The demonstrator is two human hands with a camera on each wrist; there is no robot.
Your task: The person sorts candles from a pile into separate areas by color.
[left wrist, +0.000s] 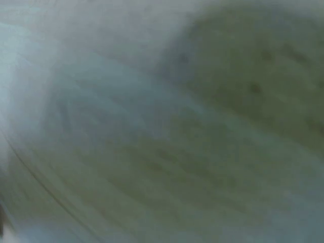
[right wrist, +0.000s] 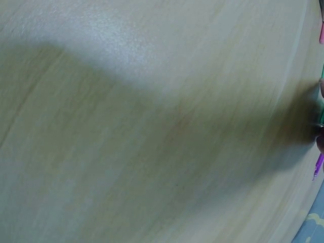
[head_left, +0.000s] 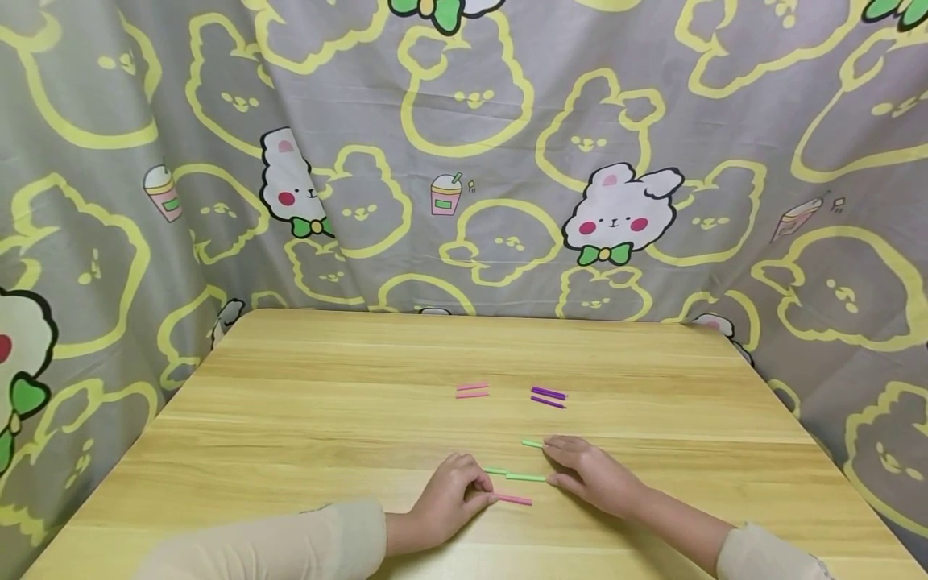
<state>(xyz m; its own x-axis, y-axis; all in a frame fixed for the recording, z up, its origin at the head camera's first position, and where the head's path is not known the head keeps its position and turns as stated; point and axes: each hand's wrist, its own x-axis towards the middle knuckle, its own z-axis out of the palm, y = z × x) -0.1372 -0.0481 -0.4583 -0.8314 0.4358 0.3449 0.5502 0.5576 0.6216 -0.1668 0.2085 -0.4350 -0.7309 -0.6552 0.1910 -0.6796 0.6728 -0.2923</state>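
Observation:
Low in the middle of the head view, my left hand (head_left: 451, 498) pinches the left end of a short pink stick (head_left: 513, 499) between thumb and finger. Just above it, two light green sticks lie almost end to end: one (head_left: 496, 470) partly behind the left fingers, the other (head_left: 525, 478) reaching to the right thumb. My right hand (head_left: 603, 477) rests on the table, thumb apart from the fingers. Its fingertips touch another green stick (head_left: 532, 444), whose right end they cover. The left wrist view is blurred and shows no hand; the right wrist view catches only fingertips (right wrist: 321, 142).
Farther back on the wooden table (head_left: 326, 403) lie a pair of pink sticks (head_left: 472, 395) and a pair of purple sticks (head_left: 548, 394). A patterned curtain (head_left: 500, 177) hangs behind the far edge and along both sides.

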